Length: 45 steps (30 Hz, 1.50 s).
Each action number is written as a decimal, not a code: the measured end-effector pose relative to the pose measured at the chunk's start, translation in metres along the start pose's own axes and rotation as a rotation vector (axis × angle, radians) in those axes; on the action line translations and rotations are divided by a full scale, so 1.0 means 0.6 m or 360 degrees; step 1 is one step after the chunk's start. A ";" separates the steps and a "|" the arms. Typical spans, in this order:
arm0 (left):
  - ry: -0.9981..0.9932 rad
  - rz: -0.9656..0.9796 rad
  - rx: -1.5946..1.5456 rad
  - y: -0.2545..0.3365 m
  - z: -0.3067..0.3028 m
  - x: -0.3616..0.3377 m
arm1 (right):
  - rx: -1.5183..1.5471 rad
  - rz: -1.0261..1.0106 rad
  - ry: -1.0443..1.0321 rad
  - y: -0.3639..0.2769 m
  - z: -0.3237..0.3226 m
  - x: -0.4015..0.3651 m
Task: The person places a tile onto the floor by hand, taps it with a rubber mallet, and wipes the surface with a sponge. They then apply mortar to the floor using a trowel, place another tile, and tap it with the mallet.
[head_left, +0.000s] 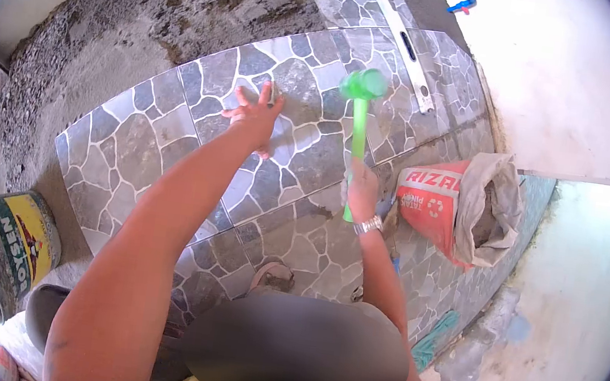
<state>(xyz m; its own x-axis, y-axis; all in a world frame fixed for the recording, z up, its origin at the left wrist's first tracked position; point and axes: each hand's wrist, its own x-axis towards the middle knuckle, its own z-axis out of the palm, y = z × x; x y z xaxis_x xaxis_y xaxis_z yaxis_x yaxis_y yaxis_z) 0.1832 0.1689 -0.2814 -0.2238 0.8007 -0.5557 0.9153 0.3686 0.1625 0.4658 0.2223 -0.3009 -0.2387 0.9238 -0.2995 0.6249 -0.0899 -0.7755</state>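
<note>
Presses left hand [253, 117] flat on stone-pattern tile [302, 152], fingers spread. Grips green mallet [363, 87] by the handle in fisted right hand [361, 190], head raised over the same tile, just right of the left hand. Shows level [407, 43] further out, cement bag [455, 205] at right.

Open cement bag [463, 206] at right; paint bucket [4, 249] lower left; spirit level [407, 43] top centre.
</note>
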 end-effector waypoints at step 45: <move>-0.0054 -0.0030 0.0059 0.006 -0.004 -0.005 | 0.0199 -0.0636 0.0118 -0.088 0.035 0.020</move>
<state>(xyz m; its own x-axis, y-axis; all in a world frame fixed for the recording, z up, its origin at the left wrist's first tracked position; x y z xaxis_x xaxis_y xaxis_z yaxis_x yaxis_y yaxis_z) 0.1863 0.1685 -0.2772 -0.2304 0.7771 -0.5857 0.9229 0.3653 0.1217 0.4144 0.2304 -0.2755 -0.3871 0.9190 0.0754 0.3979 0.2403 -0.8854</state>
